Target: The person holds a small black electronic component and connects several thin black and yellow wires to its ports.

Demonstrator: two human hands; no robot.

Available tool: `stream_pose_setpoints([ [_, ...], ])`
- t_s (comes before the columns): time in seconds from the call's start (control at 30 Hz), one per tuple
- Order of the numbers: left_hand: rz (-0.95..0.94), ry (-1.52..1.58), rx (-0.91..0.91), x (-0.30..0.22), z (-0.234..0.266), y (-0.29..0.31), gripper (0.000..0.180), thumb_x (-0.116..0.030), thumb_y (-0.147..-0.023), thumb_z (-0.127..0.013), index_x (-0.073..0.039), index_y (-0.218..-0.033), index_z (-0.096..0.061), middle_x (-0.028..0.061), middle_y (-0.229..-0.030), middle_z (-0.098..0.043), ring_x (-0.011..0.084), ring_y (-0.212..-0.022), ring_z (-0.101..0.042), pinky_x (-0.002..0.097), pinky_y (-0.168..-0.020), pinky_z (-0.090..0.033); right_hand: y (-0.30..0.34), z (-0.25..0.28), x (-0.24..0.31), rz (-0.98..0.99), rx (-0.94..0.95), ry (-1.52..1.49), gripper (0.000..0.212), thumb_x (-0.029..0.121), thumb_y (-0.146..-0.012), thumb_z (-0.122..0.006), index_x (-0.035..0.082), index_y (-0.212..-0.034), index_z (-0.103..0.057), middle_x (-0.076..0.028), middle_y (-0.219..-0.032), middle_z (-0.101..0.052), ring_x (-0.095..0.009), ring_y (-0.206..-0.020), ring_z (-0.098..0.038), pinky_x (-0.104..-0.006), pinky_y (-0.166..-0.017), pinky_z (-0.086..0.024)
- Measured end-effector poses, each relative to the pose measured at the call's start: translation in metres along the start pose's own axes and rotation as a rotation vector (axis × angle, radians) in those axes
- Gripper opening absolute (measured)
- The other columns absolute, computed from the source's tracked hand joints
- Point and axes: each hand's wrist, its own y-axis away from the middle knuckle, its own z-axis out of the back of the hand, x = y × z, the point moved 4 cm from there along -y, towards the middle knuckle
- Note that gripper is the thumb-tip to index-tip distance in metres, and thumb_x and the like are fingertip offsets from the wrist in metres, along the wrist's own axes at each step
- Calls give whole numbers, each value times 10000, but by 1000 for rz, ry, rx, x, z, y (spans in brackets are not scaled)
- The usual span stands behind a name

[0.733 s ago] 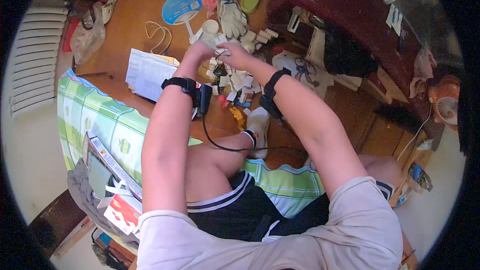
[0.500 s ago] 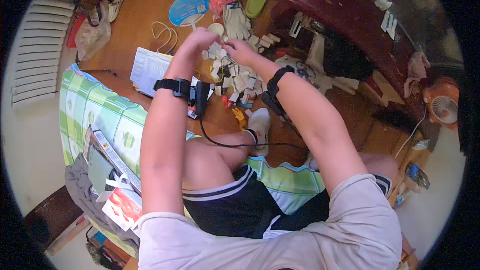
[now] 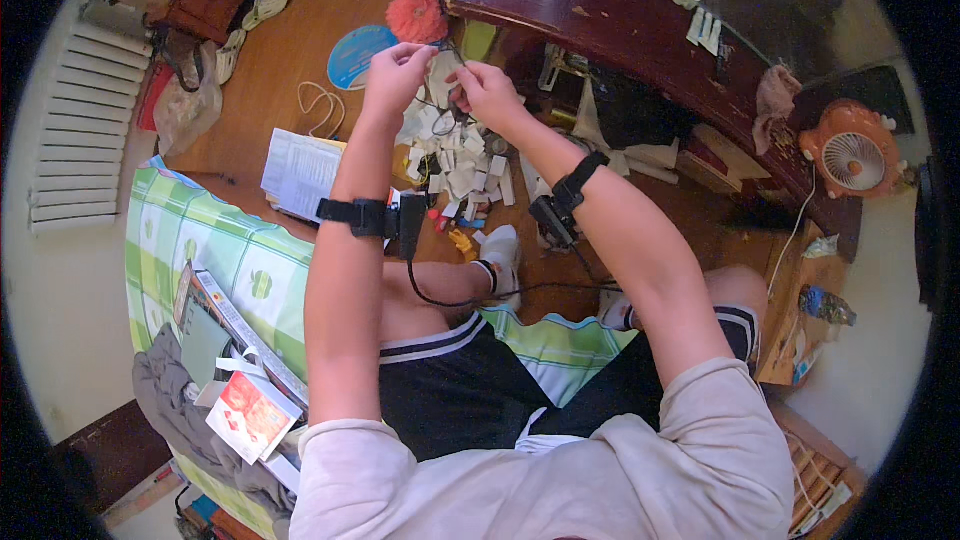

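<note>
Both my arms reach forward over a pile of small white pieces (image 3: 478,172) on the wooden floor. My right hand (image 3: 490,98) is closed around a thin dark cord (image 3: 457,54), part of which sticks up past the fingers. A slack loop of it seems to hang below, between the hands. My left hand (image 3: 395,80) is pinched at the fingertips, level with the cord's upper part; whatever it holds is too small to make out. Just beyond the hands lie a coral fluffy ball (image 3: 416,17), a blue hand fan (image 3: 356,54) and a partly hidden pale glove.
Papers (image 3: 300,172) lie left of the pile. A dark red desk (image 3: 610,25) with small white bottles runs along the far right. An orange electric fan (image 3: 852,152) stands at right. Black straps with a cable (image 3: 470,292) sit on my forearms. Books rest on the green checked cloth (image 3: 262,285).
My hands have moved apart, the right one to the right, and the dark cord now shows at my right hand. The whole view has shifted, with more of the desk top showing.
</note>
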Motion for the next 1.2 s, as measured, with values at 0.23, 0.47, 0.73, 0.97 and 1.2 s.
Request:
stream_pose_setpoints([
  [0.23,-136,-101,-22,-11,-35,34,231,-194,-805,-611,-11,-940,-649,15,-724,-606,92,-665,-545,225,-604,-426,35,39,66,97,-79,-148,254,215,-922,-450,21,-898,-612,-52,-653,-602,-102,-541,-562,-251,-524,-466],
  [0.47,-39,33,200,-42,-82,79,412,-238,-848,-606,-32,-1196,-524,29,-1033,-584,87,-915,-525,238,-729,-439,77,84,128,137,-70,-286,284,213,-954,-412,-8,-964,-589,-44,-696,-584,-101,-578,-562,-222,-564,-481],
  [0.73,100,467,521,-71,-133,130,314,-251,-896,-540,-78,-1155,-500,41,-1108,-542,182,-946,-581,373,-743,-537,128,124,167,160,-180,-351,253,208,-938,-448,-4,-977,-581,-59,-755,-588,-103,-644,-557,-230,-603,-477],
  [0.97,155,469,597,-83,-193,155,256,-256,-929,-467,-51,-1075,-514,87,-939,-598,214,-789,-622,350,-664,-540,169,177,146,283,-491,64,238,165,-807,-622,-12,-965,-600,-86,-851,-632,-163,-763,-599,-306,-707,-480],
  [1.2,313,354,698,-97,-258,171,413,-432,-911,-446,-56,-1051,-541,73,-830,-610,178,-612,-592,301,-578,-515,236,228,127,166,-551,160,218,159,-825,-601,-4,-969,-613,-87,-887,-650,-158,-796,-614,-296,-729,-478],
])
